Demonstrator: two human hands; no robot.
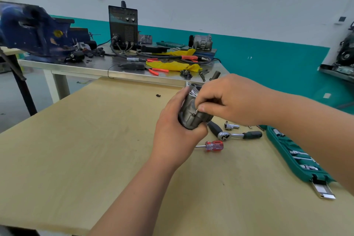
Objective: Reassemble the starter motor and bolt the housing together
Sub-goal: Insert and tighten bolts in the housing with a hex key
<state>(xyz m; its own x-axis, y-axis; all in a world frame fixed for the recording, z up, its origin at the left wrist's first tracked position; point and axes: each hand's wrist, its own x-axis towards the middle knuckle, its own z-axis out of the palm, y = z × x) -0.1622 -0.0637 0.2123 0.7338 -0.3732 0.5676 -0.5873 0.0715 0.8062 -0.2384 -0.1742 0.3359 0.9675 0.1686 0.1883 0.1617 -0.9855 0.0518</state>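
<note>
Your left hand (178, 120) grips the starter motor (191, 113), right hand (228, 99) pinches a bolt (195, 111) into the housing; looks hand-started only, ratchet (237, 135) tightening left

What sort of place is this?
Most likely a mechanic's or metalwork workshop: a big blue bench vise and a black welding machine with knobs stand on the steel table behind, and a green socket-set case lies open by the grey metal motor housing being worked on.
</note>
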